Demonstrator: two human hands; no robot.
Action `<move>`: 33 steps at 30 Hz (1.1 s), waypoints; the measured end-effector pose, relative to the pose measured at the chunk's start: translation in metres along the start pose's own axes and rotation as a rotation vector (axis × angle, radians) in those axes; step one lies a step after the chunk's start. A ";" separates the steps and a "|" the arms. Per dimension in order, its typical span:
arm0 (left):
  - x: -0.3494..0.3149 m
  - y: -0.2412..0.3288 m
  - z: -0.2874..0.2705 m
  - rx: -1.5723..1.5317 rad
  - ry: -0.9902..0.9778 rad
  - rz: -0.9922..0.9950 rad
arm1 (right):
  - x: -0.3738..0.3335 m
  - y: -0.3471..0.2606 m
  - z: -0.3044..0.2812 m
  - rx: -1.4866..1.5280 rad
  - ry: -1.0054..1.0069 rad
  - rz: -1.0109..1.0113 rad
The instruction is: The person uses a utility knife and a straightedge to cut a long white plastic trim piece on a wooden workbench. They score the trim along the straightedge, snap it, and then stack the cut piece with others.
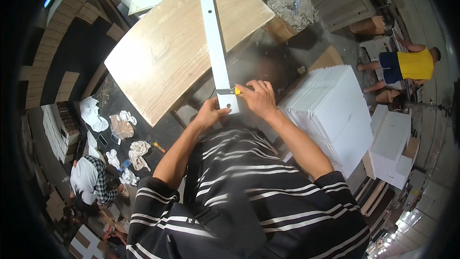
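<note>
A long white strip (214, 43) with round holes runs away from me across a wood-grain board. My left hand (210, 113) grips its near end, the thumb lying on the white face beside a hole. Over the strip's right edge, my right hand (259, 98) is closed on a small yellow tool (237, 90); most of it is hidden by the fingers, and its exact kind does not show. A thin dark band (224, 92) crosses the strip beside this tool. The wood-grain board (163, 43) lies flat, its near edge beyond my hands.
White panels (330, 110) stand stacked at my right. Crumpled cloths (139, 153), a phone (102, 140) and a yellow cutter (159, 147) lie on the dark surface at left. Tangled strapping (292, 9) fills a box at far right. One person (414, 64) is right, another (88, 182) left.
</note>
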State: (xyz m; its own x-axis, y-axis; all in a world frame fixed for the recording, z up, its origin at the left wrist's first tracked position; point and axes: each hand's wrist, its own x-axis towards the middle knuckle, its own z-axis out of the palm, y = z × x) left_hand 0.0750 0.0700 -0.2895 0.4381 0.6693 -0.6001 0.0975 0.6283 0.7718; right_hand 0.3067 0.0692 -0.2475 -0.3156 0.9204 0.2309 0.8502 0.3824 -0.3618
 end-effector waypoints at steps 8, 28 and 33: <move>0.001 -0.003 -0.006 0.044 0.069 0.049 | -0.029 -0.010 -0.002 0.027 0.005 0.095; 0.016 -0.005 0.000 -0.078 0.062 0.128 | 0.008 -0.015 0.020 0.019 0.071 0.187; 0.018 -0.007 0.000 -0.079 0.100 0.093 | 0.045 -0.009 0.033 -0.002 0.097 0.248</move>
State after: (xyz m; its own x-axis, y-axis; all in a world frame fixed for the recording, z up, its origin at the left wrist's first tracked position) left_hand 0.0821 0.0773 -0.3059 0.3502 0.7601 -0.5474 -0.0118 0.5880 0.8088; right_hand 0.2708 0.1096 -0.2631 -0.0560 0.9737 0.2208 0.8974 0.1460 -0.4164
